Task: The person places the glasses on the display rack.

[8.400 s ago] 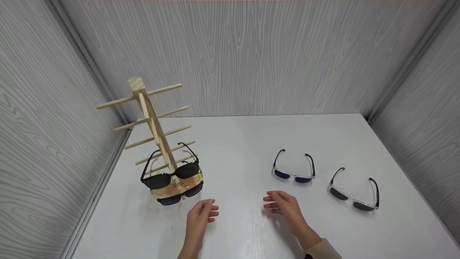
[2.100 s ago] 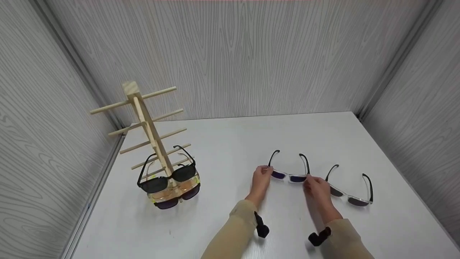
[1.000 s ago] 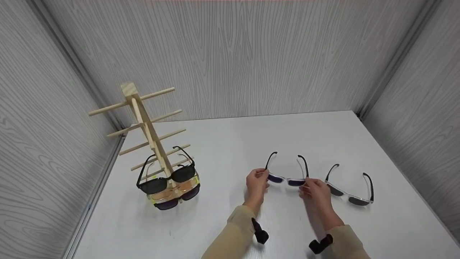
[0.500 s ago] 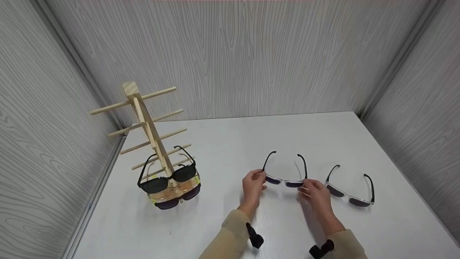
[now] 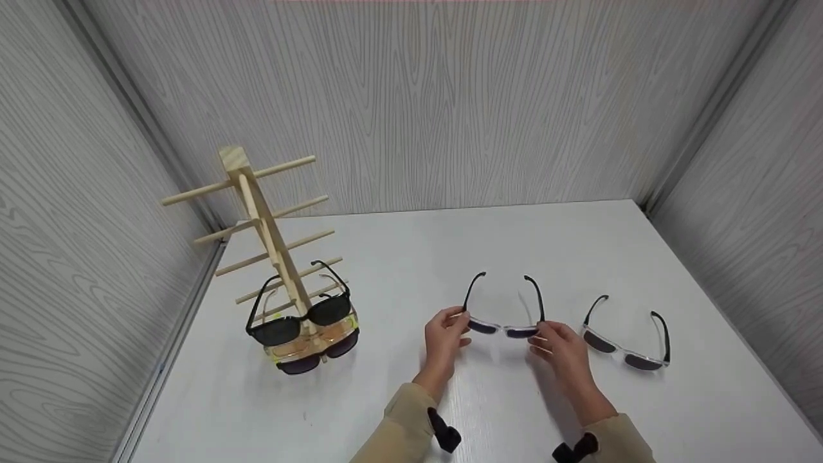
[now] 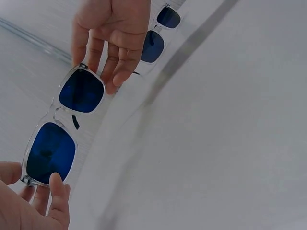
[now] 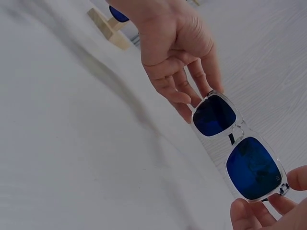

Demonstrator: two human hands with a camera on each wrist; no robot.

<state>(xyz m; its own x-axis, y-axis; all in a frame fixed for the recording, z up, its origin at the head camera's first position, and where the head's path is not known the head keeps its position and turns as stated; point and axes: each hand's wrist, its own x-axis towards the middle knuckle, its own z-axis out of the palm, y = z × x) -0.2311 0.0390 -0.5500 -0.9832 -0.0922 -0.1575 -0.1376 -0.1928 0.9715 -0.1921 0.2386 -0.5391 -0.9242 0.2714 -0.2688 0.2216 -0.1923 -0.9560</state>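
A pair of clear-framed sunglasses (image 5: 500,328) with dark temples is held between both hands, its arms unfolded and pointing away. My left hand (image 5: 443,341) pinches the left end of the frame by the hinge. At the other end my right hand (image 5: 564,354) pinches the right hinge corner between thumb and fingers. In the left wrist view the lenses of the sunglasses (image 6: 51,151) look deep blue. The right wrist view shows the same sunglasses (image 7: 253,167) lifted off the white surface, a hand at each end.
A wooden display rack (image 5: 273,238) with crossbars stands at left. Black sunglasses (image 5: 278,331) and more eyewear hang low on it. A second clear-framed pair (image 5: 621,350) lies unfolded on the white table (image 5: 411,257), right of my right hand. Grey wood-grain panels (image 5: 424,103) enclose the table.
Since the earliest frame both hands have reached the clear-framed sunglasses and taken hold of their ends. Over the last second the sunglasses have come slightly left and nearer, tilting as they move.
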